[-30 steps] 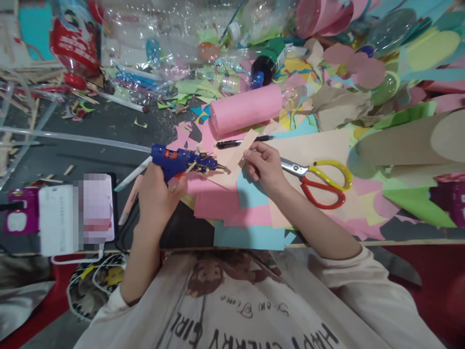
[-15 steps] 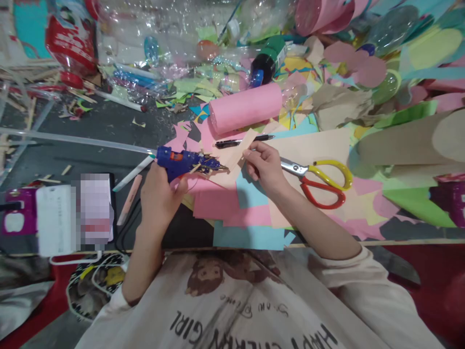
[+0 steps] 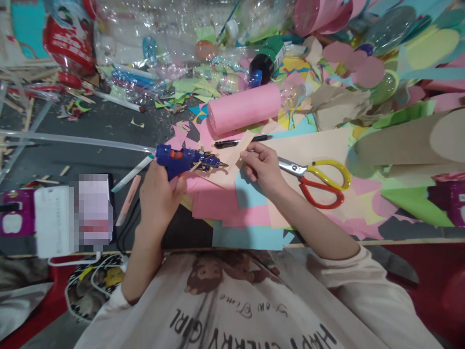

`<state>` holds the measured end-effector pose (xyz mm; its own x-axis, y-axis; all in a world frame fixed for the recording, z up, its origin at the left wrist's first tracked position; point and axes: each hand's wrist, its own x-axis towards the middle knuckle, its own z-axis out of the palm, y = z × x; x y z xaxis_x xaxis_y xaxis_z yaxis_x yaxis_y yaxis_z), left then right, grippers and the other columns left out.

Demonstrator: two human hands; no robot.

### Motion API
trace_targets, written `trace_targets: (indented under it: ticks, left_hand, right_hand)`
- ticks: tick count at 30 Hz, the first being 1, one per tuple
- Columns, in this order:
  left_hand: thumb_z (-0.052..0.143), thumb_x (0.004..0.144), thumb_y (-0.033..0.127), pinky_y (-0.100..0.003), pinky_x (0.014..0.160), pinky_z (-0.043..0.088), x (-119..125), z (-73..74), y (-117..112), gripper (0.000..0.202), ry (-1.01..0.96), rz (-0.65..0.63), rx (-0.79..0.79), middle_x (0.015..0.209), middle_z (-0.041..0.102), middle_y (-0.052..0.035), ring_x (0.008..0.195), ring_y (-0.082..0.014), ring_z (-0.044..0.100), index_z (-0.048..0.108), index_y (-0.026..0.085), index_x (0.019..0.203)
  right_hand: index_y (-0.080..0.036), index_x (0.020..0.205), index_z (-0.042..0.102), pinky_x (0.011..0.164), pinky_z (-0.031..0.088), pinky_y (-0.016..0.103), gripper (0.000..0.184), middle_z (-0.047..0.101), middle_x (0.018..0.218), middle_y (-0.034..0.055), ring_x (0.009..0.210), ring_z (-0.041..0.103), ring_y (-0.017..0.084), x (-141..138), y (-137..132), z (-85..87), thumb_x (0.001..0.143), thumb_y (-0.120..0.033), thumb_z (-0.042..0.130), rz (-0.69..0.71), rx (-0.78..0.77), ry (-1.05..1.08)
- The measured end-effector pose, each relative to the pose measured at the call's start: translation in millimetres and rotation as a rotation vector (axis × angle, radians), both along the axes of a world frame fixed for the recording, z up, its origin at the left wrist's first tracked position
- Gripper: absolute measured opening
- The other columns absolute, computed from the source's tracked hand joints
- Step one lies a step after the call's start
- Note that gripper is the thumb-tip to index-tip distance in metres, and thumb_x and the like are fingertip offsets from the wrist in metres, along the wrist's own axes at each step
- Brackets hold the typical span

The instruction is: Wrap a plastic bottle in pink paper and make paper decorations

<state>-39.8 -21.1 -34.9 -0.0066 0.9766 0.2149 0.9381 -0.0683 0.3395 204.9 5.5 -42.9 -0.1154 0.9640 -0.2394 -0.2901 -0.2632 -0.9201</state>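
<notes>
My left hand (image 3: pixel 160 194) is wrapped round the handle of a blue glue gun (image 3: pixel 178 157), with a long clear glue stick (image 3: pixel 83 141) running out of its back. Bits of wood and paper cling near its nozzle, which points right. Between the thumb and fingers of my right hand (image 3: pixel 260 165) is a narrow cream paper strip (image 3: pixel 241 150), close to the nozzle tip; whether they touch I cannot tell. A black pen (image 3: pixel 232 143) lies just behind the strip. Scissors (image 3: pixel 319 177) with one yellow and one red handle lie right of my right hand, their blades partly hidden.
A pink paper-wrapped bottle (image 3: pixel 245 107) lies beyond my hands. Clear bottles and paper scraps crowd the back. At left are a phone (image 3: pixel 95 208), a white device (image 3: pixel 54 220) and a pink marker (image 3: pixel 129 199). Pink and blue sheets (image 3: pixel 250 235) lie near the table's front edge.
The glue gun and the paper strip stay in nearly the same place in my hands. The whole view has shifted very slightly; nothing is taken up or let go.
</notes>
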Motion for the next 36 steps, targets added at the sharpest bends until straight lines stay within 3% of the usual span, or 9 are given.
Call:
trace_targets:
  ticks: [7,23,36]
  left_hand:
    - [0.055,0.078,0.035,-0.039,0.08,0.052,3,0.4,2,0.031,0.008,-0.041,0.045,0.095,0.065,-0.0123,0.094,-0.0311,0.066,0.054,0.018,0.104]
    - [0.051,0.082,0.036,-0.042,0.086,0.051,6,7.8,8,0.034,-0.003,-0.038,0.026,0.105,0.064,-0.0153,0.102,-0.0321,0.064,0.053,0.018,0.112]
    - [0.049,0.086,0.04,-0.043,0.089,0.049,14,10.6,14,0.023,-0.07,-0.031,0.032,0.095,0.061,-0.0115,0.101,-0.0313,0.062,0.052,0.021,0.099]
  right_hand:
    - [-0.023,0.073,0.046,0.031,0.022,0.018,0.039,0.047,0.039,-0.0137,0.026,0.03,0.002,0,-1,-0.2,0.075,-0.05,0.074,0.036,-0.002,-0.041]
    - [-0.021,0.073,0.051,0.031,0.022,0.018,0.039,0.046,0.041,-0.0125,0.03,0.032,0.002,-2,-3,1.8,0.075,-0.054,0.073,0.111,0.029,-0.082]
    - [-0.021,0.07,0.052,0.035,0.027,0.018,0.039,0.046,0.043,-0.0115,0.033,0.034,0.002,-2,-3,2.5,0.073,-0.052,0.074,0.131,0.043,-0.073]
